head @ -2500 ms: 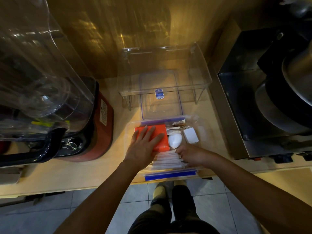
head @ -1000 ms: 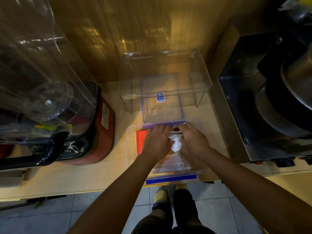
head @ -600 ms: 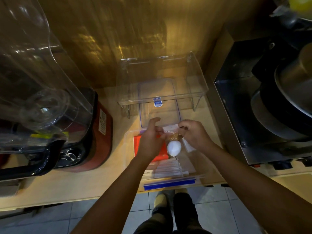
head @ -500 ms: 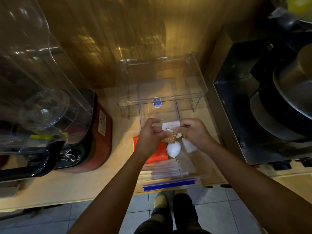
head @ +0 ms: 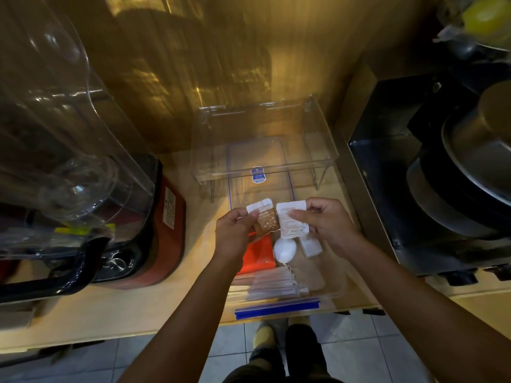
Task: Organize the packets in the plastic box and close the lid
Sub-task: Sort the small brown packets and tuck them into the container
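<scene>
A clear plastic box [head: 336, 283] with a blue front clip sits at the counter's front edge. Inside lie an orange packet [head: 258, 255], a white egg-shaped item [head: 284, 250], a small white packet [head: 311, 246] and a stack of long clear sachets [head: 272, 283]. Above the box, my left hand [head: 235, 233] pinches a brown-and-white packet [head: 264, 219]. My right hand [head: 329, 225] pinches a white packet [head: 291, 221] beside it. The box's clear lid [head: 258, 172] with blue trim lies flat behind the box, under an acrylic riser.
A clear acrylic riser shelf [head: 323, 139] stands over the lid at the back. A red-based blender [head: 163, 217] with a large clear jug crowds the left. A black metal appliance [head: 414, 189] holding pans fills the right. Tiled floor shows below the counter edge.
Both hands rose out of the box, each lifting a small packet. The two packets, first held together, are now pulled apart side by side.
</scene>
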The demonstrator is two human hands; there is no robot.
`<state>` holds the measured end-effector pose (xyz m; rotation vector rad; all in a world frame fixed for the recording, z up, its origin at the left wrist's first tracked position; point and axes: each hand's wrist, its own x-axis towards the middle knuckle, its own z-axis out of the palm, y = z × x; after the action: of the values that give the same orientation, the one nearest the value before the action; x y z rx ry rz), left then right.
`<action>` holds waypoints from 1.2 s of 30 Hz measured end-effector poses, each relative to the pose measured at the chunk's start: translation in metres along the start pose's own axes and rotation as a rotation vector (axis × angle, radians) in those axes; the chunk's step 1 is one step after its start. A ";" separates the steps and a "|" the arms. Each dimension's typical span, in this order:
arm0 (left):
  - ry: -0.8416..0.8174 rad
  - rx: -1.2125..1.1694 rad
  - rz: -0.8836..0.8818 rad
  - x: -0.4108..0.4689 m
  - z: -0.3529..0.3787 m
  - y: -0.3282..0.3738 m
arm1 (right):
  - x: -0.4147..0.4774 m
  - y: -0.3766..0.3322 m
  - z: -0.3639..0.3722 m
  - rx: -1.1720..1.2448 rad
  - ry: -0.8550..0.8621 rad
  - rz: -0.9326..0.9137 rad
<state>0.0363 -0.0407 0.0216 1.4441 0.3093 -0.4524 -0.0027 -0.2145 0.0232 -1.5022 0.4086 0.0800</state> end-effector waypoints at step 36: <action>0.030 0.139 0.010 -0.014 0.005 -0.007 | -0.012 0.003 0.000 -0.026 0.052 0.151</action>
<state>0.0204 -0.0443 0.0229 1.5882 0.2993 -0.4511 -0.0145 -0.2120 0.0245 -1.4992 0.5646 0.1667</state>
